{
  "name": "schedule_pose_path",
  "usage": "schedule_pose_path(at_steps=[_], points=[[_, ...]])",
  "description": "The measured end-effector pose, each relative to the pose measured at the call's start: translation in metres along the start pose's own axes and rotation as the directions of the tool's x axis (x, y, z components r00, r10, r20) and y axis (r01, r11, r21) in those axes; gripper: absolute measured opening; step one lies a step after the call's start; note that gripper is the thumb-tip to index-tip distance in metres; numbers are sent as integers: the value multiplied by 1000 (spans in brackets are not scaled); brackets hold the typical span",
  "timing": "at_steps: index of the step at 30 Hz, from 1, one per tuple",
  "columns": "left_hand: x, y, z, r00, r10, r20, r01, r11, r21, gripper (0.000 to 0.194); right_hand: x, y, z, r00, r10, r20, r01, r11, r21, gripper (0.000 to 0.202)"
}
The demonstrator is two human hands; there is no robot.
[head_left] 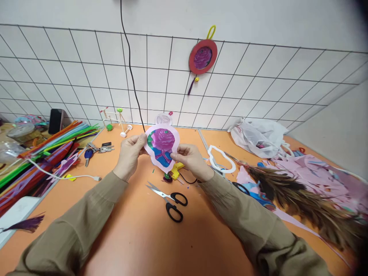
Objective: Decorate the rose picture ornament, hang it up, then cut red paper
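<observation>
Between my two hands I hold up a gourd-shaped paper cutout [163, 140], pale pink at the border with a purple rose, green leaves and blue in its middle. My left hand [130, 153] pinches its left edge between thumb and fingers. On the lower right edge my right hand [191, 159] grips it, thumb in front. Behind and below the cutout lies a yellow glue gun [177, 171], partly hidden. Scissors with black handles [169, 199] rest slightly open on the orange table [138, 237], below the hands.
Colourful pipe cleaners [57, 149] and keys [99, 150] lie left. At right are a white gourd-shaped frame [230, 165], a plastic bag [255, 136], pink scraps [310, 172] and a feather duster [299, 195]. A round red-framed rose ornament [203, 56] hangs on the wire grid [161, 76].
</observation>
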State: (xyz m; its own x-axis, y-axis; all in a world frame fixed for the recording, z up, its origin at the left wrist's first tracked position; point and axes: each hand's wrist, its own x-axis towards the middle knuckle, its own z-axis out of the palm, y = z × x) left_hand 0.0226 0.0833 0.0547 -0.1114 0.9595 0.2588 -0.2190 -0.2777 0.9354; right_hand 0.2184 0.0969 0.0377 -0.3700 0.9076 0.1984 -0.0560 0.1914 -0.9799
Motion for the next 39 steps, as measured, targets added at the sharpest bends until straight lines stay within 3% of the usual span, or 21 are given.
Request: schedule_pose_path(at_steps=[6,13,18,20,25,31,35,39], points=[[2,-2,-2,992,-83,97,88,995,-56,32,0,3,-2,999,40,27,-40,999,-5,28],[4,2,-1,1000,-29,4,29,994,-104,27,-5,10,6,977,106,187,-124,988,89,31],[1,9,1,998,56,-35,-59,994,-92,22,-7,20,14,966,169,197,-194,975,112,30],[0,14,3,996,81,-38,-83,995,-60,22,-7,20,17,971,138,194,-167,976,140,28],[0,29,9,1000,17,9,-17,1000,15,26,-10,16,24,972,102,211,-141,974,177,22],[3,42,19,988,151,-39,-153,987,-57,20,-13,11,28,972,95,215,-127,982,141,27],[1,40,22,997,76,-23,-78,993,-85,23,-14,9,27,988,-23,154,-4,984,176,32],[-3,36,25,999,14,32,-11,994,-111,27,-15,4,27,995,-19,98,-1,980,197,36]])
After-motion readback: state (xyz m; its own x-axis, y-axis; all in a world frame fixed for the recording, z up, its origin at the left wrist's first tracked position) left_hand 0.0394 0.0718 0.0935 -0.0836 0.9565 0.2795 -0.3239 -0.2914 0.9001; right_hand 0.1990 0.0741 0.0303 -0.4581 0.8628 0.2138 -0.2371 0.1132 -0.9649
